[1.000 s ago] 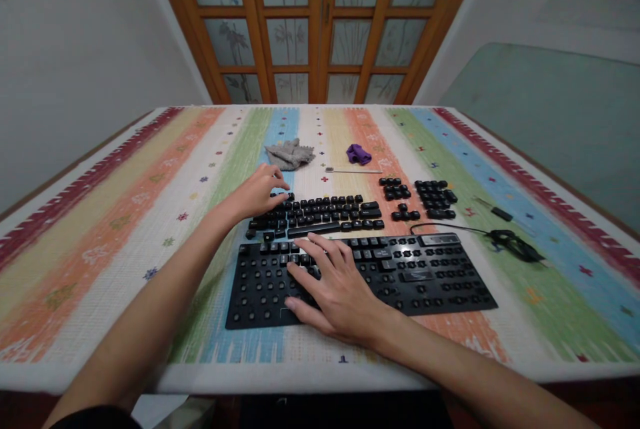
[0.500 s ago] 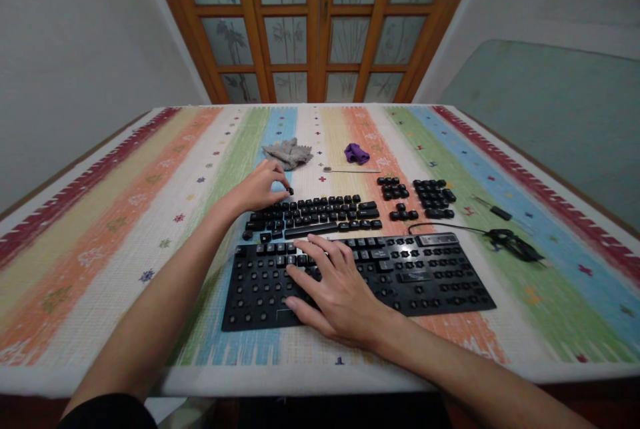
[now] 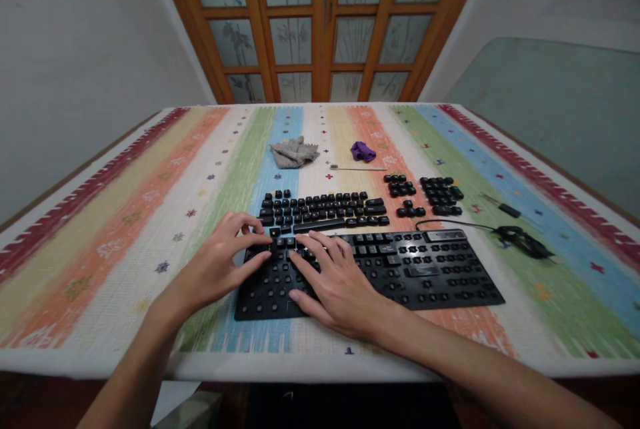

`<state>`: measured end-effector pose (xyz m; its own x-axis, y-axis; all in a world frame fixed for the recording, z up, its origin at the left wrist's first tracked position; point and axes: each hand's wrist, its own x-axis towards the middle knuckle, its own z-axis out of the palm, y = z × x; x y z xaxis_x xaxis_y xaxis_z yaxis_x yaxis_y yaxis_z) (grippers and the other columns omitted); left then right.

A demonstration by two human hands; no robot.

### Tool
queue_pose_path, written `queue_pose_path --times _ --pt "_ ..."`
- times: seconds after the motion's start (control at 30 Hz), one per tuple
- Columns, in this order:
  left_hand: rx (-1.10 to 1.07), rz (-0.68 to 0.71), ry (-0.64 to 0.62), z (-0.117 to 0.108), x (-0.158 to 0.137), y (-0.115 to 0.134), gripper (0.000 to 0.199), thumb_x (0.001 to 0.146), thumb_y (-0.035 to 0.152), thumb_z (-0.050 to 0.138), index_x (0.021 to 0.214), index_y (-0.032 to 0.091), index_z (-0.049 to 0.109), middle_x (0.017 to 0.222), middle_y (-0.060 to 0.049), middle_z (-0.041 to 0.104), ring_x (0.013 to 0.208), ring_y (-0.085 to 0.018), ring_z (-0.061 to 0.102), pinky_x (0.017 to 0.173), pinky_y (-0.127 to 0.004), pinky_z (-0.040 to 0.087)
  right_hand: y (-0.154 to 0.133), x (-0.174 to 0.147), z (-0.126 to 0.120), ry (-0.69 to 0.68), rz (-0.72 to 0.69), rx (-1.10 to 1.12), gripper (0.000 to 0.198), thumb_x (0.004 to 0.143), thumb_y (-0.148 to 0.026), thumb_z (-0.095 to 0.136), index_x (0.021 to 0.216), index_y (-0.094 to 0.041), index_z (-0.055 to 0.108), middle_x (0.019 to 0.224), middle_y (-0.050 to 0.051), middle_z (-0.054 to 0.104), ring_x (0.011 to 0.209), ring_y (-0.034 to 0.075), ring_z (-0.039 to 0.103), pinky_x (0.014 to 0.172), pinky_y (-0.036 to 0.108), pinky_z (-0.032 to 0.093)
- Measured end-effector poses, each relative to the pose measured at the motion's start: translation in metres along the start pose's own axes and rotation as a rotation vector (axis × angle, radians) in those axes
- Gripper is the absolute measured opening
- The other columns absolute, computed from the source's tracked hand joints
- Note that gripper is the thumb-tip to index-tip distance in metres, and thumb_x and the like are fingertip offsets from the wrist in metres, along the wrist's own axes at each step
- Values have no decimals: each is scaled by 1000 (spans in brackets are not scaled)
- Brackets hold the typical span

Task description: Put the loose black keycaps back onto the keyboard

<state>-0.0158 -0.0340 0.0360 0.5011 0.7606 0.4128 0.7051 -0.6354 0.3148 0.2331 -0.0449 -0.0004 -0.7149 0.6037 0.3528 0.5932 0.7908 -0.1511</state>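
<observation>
A black keyboard [image 3: 380, 282] lies in front of me, with many of its keycaps off and the bare switch posts showing. My left hand [image 3: 227, 256] is over its upper left part, thumb and index finger pinching a keycap there; the fingers largely hide it. Spread over the middle of the keyboard, my right hand [image 3: 337, 279] rests with fingers stretched and holds nothing. Some keycaps still sit in the upper rows, such as near the keys [image 3: 367, 240]. Just behind the keyboard, loose keycaps [image 3: 325, 206] stand in rows, with a long space bar [image 3: 320, 226] at their front.
More loose keycaps form a small group [image 3: 399, 184] and a number block [image 3: 440, 194]. Behind are a grey cloth [image 3: 295, 152], a purple cloth [image 3: 363, 151] and a thin brush [image 3: 357, 168]. At right lie a black-handled tool [image 3: 509, 210] and the coiled cable [image 3: 523, 242].
My left hand has come back from behind the loose keycap rows to the keyboard's upper left, leaving a keycap there. My right hand stays on the keyboard. The view has shifted slightly.
</observation>
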Motion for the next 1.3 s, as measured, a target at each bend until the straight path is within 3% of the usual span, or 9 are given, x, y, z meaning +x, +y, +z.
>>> queue_pose_path --times 0.43,0.6,0.73,0.93,1.3 --pt "5 -16 -16 24 -7 6 13 93 20 58 100 19 68 106 -7 58 100 -22 54 89 -40 49 -3 2 3 -69 5 -4 54 100 -46 45 144 -14 47 152 18 39 139 35 30 108 53 30" --pt "27 -19 -44 25 -4 10 16 94 22 54 101 18 69 104 -8 58 97 -22 53 89 -41 50 -2 1 6 -74 -8 -9 51 100 -46 46 145 -23 46 153 17 37 141 35 29 108 54 30" --pt "40 -12 -78 23 0 10 19 95 23 52 100 17 70 105 -9 57 97 -23 53 89 -43 50 -2 3 8 -74 -7 -26 54 100 -47 47 147 -22 43 154 18 36 141 36 29 108 55 30" --pt "40 -9 -93 24 0 8 20 94 22 52 100 18 71 107 -9 57 97 -23 53 88 -42 51 -6 12 4 -61 -8 -25 50 99 -50 46 136 -17 54 152 17 39 141 36 29 110 55 30" --pt "10 45 73 31 -12 14 23 90 9 53 105 15 69 103 -9 58 92 -21 52 82 -38 51 -6 12 5 -71 17 14 56 99 -56 42 140 -19 51 147 18 42 141 36 28 110 54 29"
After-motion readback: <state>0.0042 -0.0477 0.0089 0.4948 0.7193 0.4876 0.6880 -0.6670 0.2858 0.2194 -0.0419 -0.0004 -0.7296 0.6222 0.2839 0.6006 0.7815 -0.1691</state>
